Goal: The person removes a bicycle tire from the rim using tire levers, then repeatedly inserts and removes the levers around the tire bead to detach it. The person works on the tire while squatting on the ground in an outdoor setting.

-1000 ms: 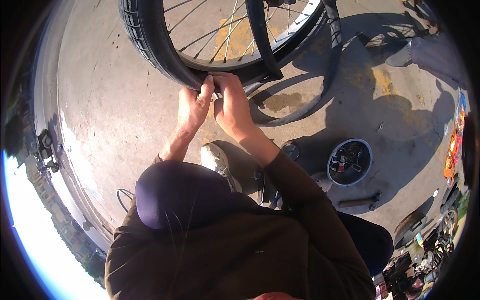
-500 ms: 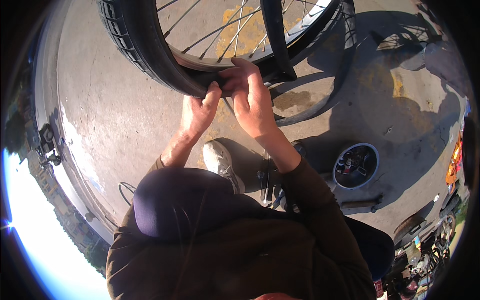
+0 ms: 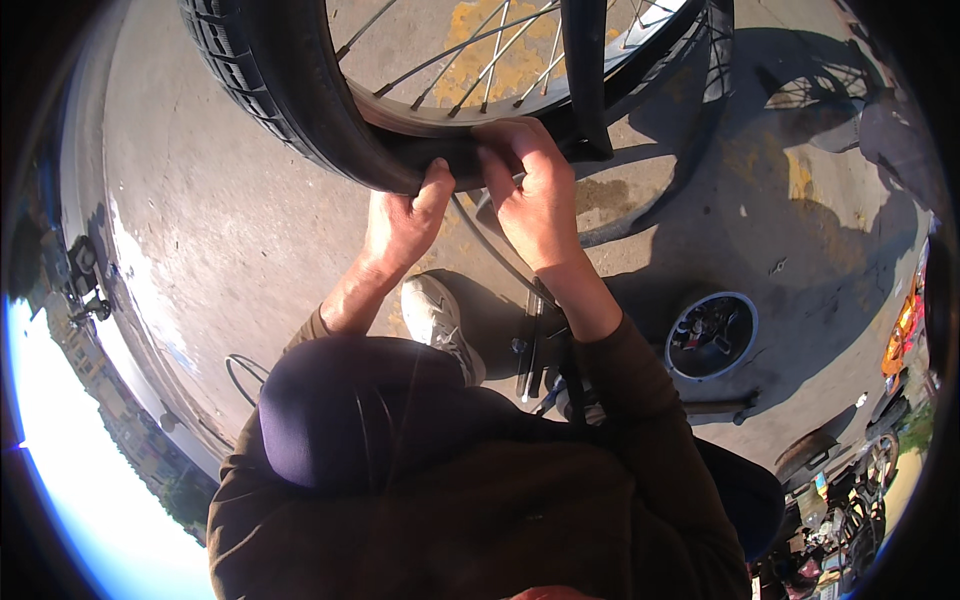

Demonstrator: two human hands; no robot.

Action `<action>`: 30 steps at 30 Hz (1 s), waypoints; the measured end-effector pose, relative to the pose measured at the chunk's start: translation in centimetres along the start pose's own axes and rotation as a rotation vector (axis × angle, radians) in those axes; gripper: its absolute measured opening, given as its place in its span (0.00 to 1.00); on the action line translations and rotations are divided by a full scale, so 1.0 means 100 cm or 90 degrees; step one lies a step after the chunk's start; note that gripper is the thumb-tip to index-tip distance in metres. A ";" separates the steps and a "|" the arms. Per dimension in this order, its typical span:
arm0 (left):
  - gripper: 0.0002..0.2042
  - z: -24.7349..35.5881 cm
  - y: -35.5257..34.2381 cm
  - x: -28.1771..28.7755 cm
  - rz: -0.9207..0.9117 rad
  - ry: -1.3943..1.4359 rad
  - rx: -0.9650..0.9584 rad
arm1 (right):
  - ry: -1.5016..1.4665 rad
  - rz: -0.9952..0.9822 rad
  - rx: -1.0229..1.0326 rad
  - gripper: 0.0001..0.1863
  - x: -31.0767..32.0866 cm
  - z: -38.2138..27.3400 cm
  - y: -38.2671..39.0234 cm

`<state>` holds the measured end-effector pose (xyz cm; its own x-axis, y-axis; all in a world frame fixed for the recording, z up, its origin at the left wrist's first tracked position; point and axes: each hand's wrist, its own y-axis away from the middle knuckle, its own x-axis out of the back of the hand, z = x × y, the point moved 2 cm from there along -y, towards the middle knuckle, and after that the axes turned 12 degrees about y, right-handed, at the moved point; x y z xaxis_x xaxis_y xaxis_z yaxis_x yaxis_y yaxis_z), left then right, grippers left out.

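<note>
A bicycle wheel with a black tyre [image 3: 263, 83], spokes and a pale metal rim [image 3: 410, 119] fills the top of the view. My left hand [image 3: 405, 222] grips the tyre's lower edge, thumb up against it. Just to its right, my right hand [image 3: 530, 190] has its fingers curled onto the black rubber between tyre and rim. A black inner tube [image 3: 583, 75] hangs across the wheel beside that hand, and a loop of dark rubber [image 3: 660, 200] passes behind it to the ground.
A bowl of small metal parts [image 3: 710, 340] sits right of my forearm, with a hammer-like tool [image 3: 720, 408] below it. Long tools [image 3: 532, 360] lie beside my white shoe [image 3: 430, 315]. A person's leg [image 3: 885, 140] is at upper right; bikes and clutter [image 3: 850, 500] line the lower right.
Both hands have shifted rightward along the tyre and drawn apart, the right hand further, its fingers now over the rubber by the rim. The wheel appears shifted slightly in view.
</note>
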<state>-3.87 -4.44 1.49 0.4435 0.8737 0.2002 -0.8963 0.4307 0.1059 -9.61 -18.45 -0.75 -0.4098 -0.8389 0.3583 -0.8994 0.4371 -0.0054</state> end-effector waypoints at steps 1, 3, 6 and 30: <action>0.07 0.001 0.000 -0.002 0.010 0.014 -0.018 | 0.026 -0.004 0.026 0.12 0.000 -0.001 0.001; 0.07 0.001 0.000 -0.003 0.010 0.041 0.004 | 0.036 -0.007 0.040 0.12 -0.002 -0.003 0.001; 0.06 -0.001 0.000 -0.004 0.004 0.060 0.024 | -0.028 -0.021 -0.035 0.11 -0.003 -0.005 0.001; 0.08 0.004 -0.003 -0.004 -0.018 -0.011 -0.007 | 0.004 -0.257 0.048 0.27 0.012 -0.013 -0.037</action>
<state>-3.80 -4.99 1.74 0.4690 0.8569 0.2139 -0.8831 0.4579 0.1019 -6.55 -20.66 0.95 -0.0204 -0.9361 0.3511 -0.9965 0.0477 0.0693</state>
